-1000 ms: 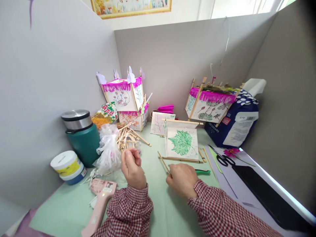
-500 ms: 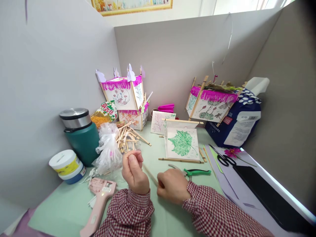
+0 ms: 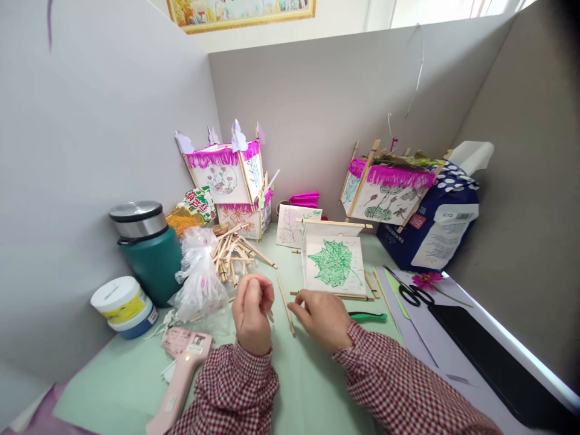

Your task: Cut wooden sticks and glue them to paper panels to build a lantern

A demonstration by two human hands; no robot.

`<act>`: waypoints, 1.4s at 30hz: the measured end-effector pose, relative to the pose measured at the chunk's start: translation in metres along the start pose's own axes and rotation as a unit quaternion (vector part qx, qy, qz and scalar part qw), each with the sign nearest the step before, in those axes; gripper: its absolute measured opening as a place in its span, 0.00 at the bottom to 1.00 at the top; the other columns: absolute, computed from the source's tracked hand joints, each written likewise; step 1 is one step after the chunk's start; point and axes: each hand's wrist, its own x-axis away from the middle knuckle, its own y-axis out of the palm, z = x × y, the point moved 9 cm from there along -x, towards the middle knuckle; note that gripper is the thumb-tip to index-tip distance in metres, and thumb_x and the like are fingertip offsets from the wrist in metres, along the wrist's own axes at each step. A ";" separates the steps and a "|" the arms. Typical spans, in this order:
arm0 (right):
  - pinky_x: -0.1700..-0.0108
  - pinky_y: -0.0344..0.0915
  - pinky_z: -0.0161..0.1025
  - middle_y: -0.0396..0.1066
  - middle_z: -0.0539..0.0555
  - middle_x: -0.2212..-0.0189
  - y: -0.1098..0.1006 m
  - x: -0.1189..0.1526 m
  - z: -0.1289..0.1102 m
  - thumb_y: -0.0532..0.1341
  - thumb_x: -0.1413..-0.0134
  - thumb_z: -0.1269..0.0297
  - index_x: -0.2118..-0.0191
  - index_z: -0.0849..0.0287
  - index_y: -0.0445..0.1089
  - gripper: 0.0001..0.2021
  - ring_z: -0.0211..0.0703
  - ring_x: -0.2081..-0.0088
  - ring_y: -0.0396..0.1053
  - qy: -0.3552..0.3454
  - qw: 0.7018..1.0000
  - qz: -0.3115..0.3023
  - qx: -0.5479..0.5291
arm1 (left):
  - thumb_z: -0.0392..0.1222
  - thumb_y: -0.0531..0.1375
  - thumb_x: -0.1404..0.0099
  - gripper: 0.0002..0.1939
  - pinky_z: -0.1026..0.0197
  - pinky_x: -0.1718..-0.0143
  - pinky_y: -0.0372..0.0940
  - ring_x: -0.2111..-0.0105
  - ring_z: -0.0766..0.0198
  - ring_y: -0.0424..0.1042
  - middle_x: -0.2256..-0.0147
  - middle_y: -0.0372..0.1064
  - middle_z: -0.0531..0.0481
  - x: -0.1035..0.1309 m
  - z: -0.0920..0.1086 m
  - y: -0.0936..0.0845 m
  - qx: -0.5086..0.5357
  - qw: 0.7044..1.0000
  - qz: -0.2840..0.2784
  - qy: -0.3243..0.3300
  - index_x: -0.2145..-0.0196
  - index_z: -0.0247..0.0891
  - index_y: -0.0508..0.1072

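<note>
On the green tabletop (image 3: pixel 308 386): one loose stick (image 3: pixel 285 306), slim and pale, lying in the gap between the two hands

Stick, long axis: mainly fore and aft from the person, far end leaning left, near end leaning right

Stick from right hand: just left of the fingertips; this is the nearer hand, though whether it touches cannot be told

Stick from left hand: to the right, with a strip of tabletop between

Right hand (image 3: pixel 322 320): palm down, thumb and forefinger slightly parted and pointing at the stick's side, nearly crosswise to its length; nothing seen in the grip

Left hand (image 3: pixel 252 314): raised, fingers curled closed with thumb against them; a pale end (image 3: pixel 270 316) shows at its right edge, apparently a bit of stick, the rest hidden

Leaf panel (image 3: pixel 334 266): beyond the right hand, green leaf print facing the person, a bar along its front edge

Green-handled cutters (image 3: pixel 369 317): partly behind the right hand, handle showing on its right

Stick pile (image 3: pixel 234 248): beyond the left hand, jumbled, beside a plastic bag (image 3: pixel 199 281)

Glue gun (image 3: pixel 183 368): pink, left of the left sleeve

Scissors (image 3: pixel 410 295): black, well to the right
</note>
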 end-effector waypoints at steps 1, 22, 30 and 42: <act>0.68 0.58 0.35 0.72 0.52 0.72 -0.003 0.001 -0.002 0.55 0.45 0.56 0.63 0.58 0.71 0.12 0.39 0.71 0.67 -0.024 0.999 -0.006 -0.047 | 0.42 0.48 0.37 0.13 0.67 0.83 0.47 0.84 0.72 0.51 0.83 0.54 0.55 0.000 -0.008 0.009 0.025 0.997 -0.052 -0.045 0.75 0.37 0.64; 0.73 0.53 0.33 0.66 0.48 0.78 0.008 0.028 0.005 0.60 0.50 0.59 0.73 0.60 0.65 0.10 0.35 0.76 0.60 -0.071 0.985 -0.026 -0.155 | 0.46 0.51 0.36 0.14 0.68 0.76 0.53 0.76 0.71 0.55 0.73 0.56 0.53 0.038 -0.058 0.061 0.030 0.930 -0.280 -0.236 0.55 0.38 0.67; 0.71 0.57 0.35 0.68 0.51 0.73 0.005 0.032 -0.004 0.55 0.45 0.62 0.68 0.60 0.65 0.07 0.38 0.72 0.63 -0.078 0.985 0.019 -0.155 | 0.42 0.54 0.37 0.15 0.67 0.69 0.59 0.71 0.69 0.59 0.71 0.59 0.52 0.028 -0.044 0.056 0.035 0.955 -0.240 -0.170 0.52 0.41 0.68; 0.63 0.59 0.34 0.68 0.52 0.69 0.007 0.021 0.020 0.50 0.41 0.66 0.70 0.59 0.69 0.12 0.39 0.66 0.66 -0.065 0.990 0.046 -0.119 | 0.42 0.56 0.39 0.12 0.56 0.55 0.63 0.60 0.60 0.71 0.62 0.72 0.45 0.027 -0.066 0.052 -0.023 0.935 -0.251 -0.250 0.59 0.36 0.71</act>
